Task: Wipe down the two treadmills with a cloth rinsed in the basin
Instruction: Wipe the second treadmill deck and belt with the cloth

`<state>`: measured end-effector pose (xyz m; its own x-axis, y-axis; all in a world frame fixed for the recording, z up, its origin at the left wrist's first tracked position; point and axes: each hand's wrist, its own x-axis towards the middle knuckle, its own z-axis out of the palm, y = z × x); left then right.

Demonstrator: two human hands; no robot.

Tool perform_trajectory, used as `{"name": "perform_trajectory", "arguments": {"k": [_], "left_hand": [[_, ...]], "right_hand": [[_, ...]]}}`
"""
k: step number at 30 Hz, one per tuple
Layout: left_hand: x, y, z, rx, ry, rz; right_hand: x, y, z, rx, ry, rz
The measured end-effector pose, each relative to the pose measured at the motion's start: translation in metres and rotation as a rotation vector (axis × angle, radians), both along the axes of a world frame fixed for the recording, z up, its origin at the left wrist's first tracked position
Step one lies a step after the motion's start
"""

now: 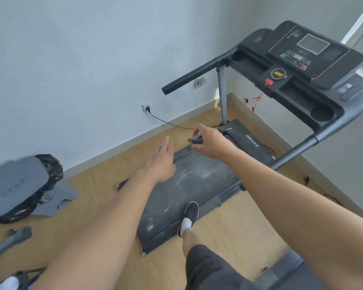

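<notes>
A black treadmill stands ahead of me, its dusty running belt (197, 181) streaked with white marks and its console (308, 51) raised at the upper right. My left hand (161, 162) is stretched out flat with straight fingers above the belt's left edge, holding nothing. My right hand (210, 141) hovers over the front of the belt and pinches a small dark object (195, 140) that I cannot identify. One foot in a black shoe (191, 212) stands on the rear of the belt. No cloth or basin is in view.
A black bag with grey panels (23, 185) lies on the wooden floor at the left. A power cord (168, 122) runs from a wall socket (146, 107) to the treadmill. Handrails (195, 76) jut out on both sides. More grey equipment (11, 239) sits at the lower left.
</notes>
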<state>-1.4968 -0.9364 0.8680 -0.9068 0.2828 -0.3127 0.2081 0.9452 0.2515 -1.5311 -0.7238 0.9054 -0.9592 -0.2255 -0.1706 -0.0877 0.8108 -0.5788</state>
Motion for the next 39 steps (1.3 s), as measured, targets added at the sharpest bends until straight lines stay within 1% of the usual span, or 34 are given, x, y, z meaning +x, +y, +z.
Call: {"name": "perform_trajectory", "arguments": {"k": [4,6,9,12,15,18,20,22,25,27,30,31,34,37,39], "left_hand": [[-0.146,0.030,-0.023,-0.013,-0.048,-0.096],[-0.208,0.043,-0.030,-0.047,-0.074,-0.175],[-0.287,0.054,-0.032,-0.065,-0.132,-0.242],[-0.337,0.062,-0.033,-0.075,-0.218,-0.283],[-0.400,0.083,-0.037,-0.084,-0.265,-0.406],[-0.458,0.120,-0.034,-0.114,-0.283,-0.566],[-0.493,0.148,-0.033,-0.078,-0.296,-0.704],[-0.519,0.172,-0.030,-0.026,-0.287,-0.849],[-0.542,0.187,-0.018,0.099,-0.304,-0.979],[-0.548,0.188,-0.008,0.259,-0.314,-0.985],[-0.554,0.184,0.008,0.553,-0.359,-0.867],[-0.554,0.180,0.013,0.618,-0.373,-0.834],[-0.552,0.168,0.032,0.682,-0.483,-0.740],[-0.540,0.165,0.057,0.707,-0.602,-0.601],[-0.526,0.168,0.071,0.773,-0.592,-0.525]], "right_hand": [[-0.129,0.021,-0.043,0.003,-0.052,-0.124],[-0.173,0.032,-0.059,0.018,-0.104,-0.217],[-0.225,0.048,-0.067,0.012,-0.193,-0.298],[-0.255,0.076,-0.060,0.022,-0.231,-0.394],[-0.292,0.108,-0.059,0.042,-0.222,-0.550],[-0.309,0.123,-0.061,0.035,-0.274,-0.686],[-0.316,0.118,-0.061,-0.008,-0.275,-0.796],[-0.324,0.109,-0.056,-0.076,-0.223,-0.979],[-0.338,0.087,-0.045,-0.242,-0.159,-1.228],[-0.346,0.074,-0.038,-0.353,-0.081,-1.316],[-0.359,0.061,-0.016,-0.479,0.021,-1.371],[-0.361,0.057,-0.008,-0.517,0.051,-1.371],[-0.358,0.050,0.011,-0.562,0.116,-1.322],[-0.348,0.050,0.029,-0.488,0.164,-1.266],[-0.337,0.053,0.036,-0.439,0.187,-1.257]]}}
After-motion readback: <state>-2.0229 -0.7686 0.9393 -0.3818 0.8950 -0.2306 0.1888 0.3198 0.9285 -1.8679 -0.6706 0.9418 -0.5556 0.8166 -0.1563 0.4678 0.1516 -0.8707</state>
